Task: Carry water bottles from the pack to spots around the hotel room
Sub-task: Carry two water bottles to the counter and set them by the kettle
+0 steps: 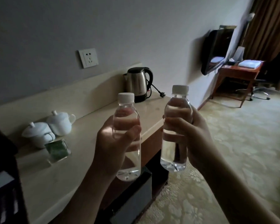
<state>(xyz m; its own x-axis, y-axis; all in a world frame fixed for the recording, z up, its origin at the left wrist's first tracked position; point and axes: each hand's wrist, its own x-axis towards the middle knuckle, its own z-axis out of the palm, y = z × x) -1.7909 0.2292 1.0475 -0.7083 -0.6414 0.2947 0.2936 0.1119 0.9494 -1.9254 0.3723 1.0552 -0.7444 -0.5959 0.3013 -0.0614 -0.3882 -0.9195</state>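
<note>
I hold two small clear water bottles with white caps upright in front of me. My left hand (111, 143) grips the left bottle (126, 120) around its middle, thumb across the front. My right hand (194, 139) grips the right bottle (176, 159) the same way, a little higher. Both bottles hang in the air over the right end of a cream counter (87, 126). The pack is not in view.
On the counter stand a steel kettle (138, 84) with its loose plug, two white lidded cups (50, 128) and a glass dish (57, 151). A wall socket (88, 57) is above. Far right: a wall TV (214, 50), a wooden desk (238, 73), a chair, patterned carpet.
</note>
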